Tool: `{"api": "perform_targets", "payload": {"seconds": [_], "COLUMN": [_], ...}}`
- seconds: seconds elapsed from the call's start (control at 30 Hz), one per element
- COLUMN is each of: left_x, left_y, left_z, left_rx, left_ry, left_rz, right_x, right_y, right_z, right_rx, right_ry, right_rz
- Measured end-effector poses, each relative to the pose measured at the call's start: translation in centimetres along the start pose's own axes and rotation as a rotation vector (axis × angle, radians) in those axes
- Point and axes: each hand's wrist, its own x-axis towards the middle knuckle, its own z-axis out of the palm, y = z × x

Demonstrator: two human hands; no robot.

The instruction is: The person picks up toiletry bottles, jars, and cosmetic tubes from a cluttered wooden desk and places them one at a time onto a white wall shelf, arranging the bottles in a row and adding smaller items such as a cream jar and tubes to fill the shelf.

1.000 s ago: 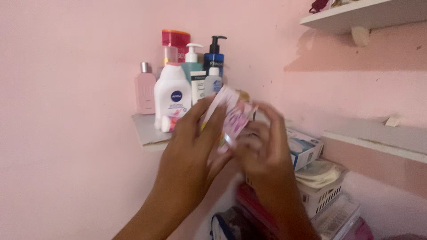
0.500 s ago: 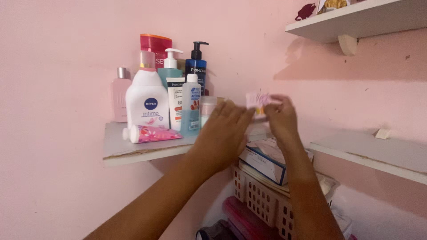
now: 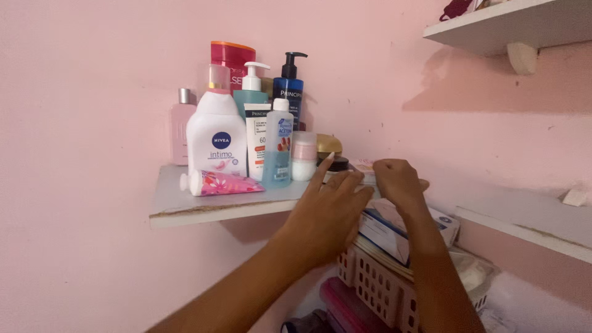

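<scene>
Hands are putting a small pink packet (image 3: 365, 165) on the shelf (image 3: 185, 206), beside the jars (image 3: 320, 154). Left hand (image 3: 330, 206) lies flat and empty. Right hand (image 3: 401, 182) covers the packet; its grip I cannot tell. Next, let go gently.

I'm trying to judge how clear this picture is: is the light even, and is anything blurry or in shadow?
Head view: soft, warm, rather dim light; the bottles on the corner shelf look sharp. The upper shelf casts a broad shadow on the pink wall beneath it. The left hand and right hand are slightly soft and dark, hiding what they touch. No strong glare.
</scene>
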Motion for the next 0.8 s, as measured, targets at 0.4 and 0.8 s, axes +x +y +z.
{"api": "perform_targets", "payload": {"seconds": [0.4, 0.8], "left_x": [-6.5, -12.2], "left_y": [-3.1, -9.0], "left_z": [-9.2, -14.3], "left_rx": [0.003, -0.172], "left_ry": [0.342, 0.286], "left_rz": [-0.189, -0.355], "right_x": [-6.3, -19.0], "right_y": [-3.4, -17.4], "right_z": [-1.0, 2.0], "right_rx": [0.082, 0.584], "right_ry": [0.535, -0.073], "right_rz": [-0.429, -0.952]}}
